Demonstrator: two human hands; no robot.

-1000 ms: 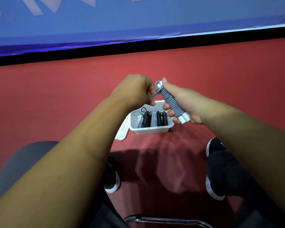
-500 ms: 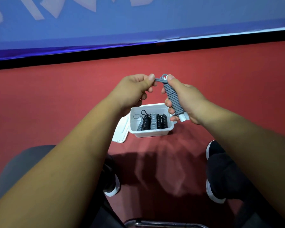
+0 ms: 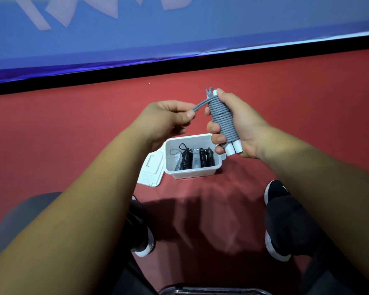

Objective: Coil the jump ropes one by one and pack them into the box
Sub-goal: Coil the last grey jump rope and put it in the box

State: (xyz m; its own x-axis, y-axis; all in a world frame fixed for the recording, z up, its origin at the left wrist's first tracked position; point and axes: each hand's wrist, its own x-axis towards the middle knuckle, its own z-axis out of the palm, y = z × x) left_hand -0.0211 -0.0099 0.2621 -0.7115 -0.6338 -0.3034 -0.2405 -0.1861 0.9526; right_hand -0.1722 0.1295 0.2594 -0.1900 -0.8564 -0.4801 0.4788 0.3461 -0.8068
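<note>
A grey jump rope [image 3: 222,120] is wound tightly around its two white handles, whose ends stick out at the bottom. My right hand [image 3: 241,126] grips this bundle upright above the box. My left hand [image 3: 164,120] pinches the rope's free end between thumb and forefinger, just left of the bundle's top. Below, a white plastic box [image 3: 195,171] stands open on the red floor, holding several coiled ropes [image 3: 195,159], black and grey, standing side by side.
The box's white lid [image 3: 151,171] lies beside its left wall. My two black shoes [image 3: 279,196] rest on the red floor in front of the box. A blue banner with a black base [image 3: 179,58] runs along the far side. A chair's metal edge shows at the bottom.
The left hand has pulled the rope's free end away to the left and down from the bundle's top. The right hand has tilted the bundle more upright and lifted it slightly.
</note>
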